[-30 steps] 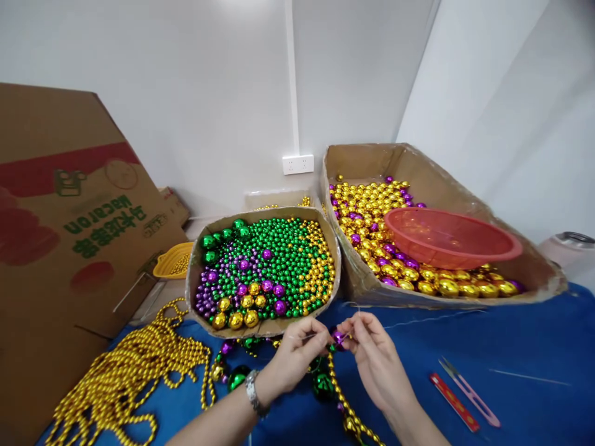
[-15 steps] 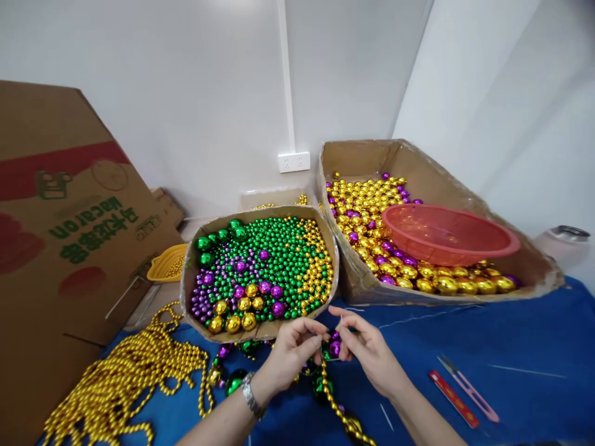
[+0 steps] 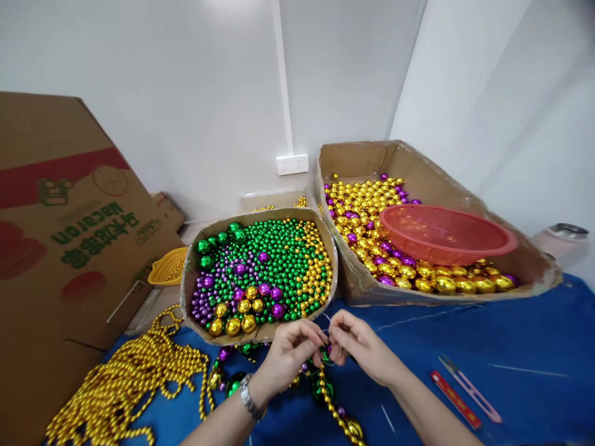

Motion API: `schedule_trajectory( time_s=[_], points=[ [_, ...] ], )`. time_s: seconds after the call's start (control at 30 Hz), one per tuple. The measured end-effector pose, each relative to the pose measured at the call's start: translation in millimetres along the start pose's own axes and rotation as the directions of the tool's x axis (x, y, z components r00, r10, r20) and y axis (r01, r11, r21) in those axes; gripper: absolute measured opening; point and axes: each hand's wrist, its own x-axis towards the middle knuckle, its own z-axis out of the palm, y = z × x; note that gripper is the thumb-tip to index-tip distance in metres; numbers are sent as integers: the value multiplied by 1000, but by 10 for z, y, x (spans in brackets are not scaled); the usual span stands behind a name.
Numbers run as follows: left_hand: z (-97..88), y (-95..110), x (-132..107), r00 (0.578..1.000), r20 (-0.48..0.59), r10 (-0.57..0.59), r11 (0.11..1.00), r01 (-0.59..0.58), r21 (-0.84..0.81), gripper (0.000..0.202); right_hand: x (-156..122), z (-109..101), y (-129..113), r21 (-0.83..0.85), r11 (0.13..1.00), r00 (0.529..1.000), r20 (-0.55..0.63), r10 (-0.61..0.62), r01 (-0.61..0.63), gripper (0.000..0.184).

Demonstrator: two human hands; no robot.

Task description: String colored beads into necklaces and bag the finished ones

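My left hand [image 3: 297, 347] and my right hand [image 3: 360, 344] meet in front of the middle box, fingertips nearly touching. The left thumb and fingers are pinched at the end of a gold bead string [image 3: 331, 402]. A thin pale thread [image 3: 326, 318] shows above the right fingertips, which are pinched on it. Below the hands lie large green beads [image 3: 320, 389] and purple and gold ones, partly hidden by my wrists. The string of gold beads hangs down from the fingers towards the front edge.
An open carton [image 3: 186, 322] holds loose green, purple and gold beads. Behind right, a bigger box [image 3: 353, 291] holds gold and purple balls and a red basket [image 3: 446, 238]. Gold bead strands [image 3: 134, 378] heap at left. Pink thread snips [image 3: 474, 393] and a red packet [image 3: 455, 399] lie right.
My right hand has drawn in closer to the left, its fingers now curled more tightly. The thread now arcs above the fingertips. The purple beads between the hands are now mostly covered.
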Motion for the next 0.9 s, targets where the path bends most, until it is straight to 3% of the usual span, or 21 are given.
schedule_trajectory(
  time_s=[0.17,0.33,0.63,0.77,0.83,0.9],
  points=[
    [28,144,-27,992,57,116,931,-128,342,19,-35,-103,-116,-273,961,994,-91,-65,38,24],
    [50,222,-74,966,170,194,684,-257,683,26,-127,-158,-181,-543,834,986,-62,-155,97,22],
    [84,78,-60,932,179,314,470,-316,824,30,-177,-121,-317,-696,698,982,64,-177,171,24],
    [92,23,-24,944,126,305,502,-272,821,23,-153,-89,-391,-675,714,980,69,-186,184,26],
    [97,62,-8,960,97,262,573,-236,785,19,-156,-103,-416,-653,733,979,66,-194,189,27],
    [82,131,0,978,49,205,700,-181,690,15,-174,-165,-419,-631,752,977,46,-209,190,26]
  ],
)
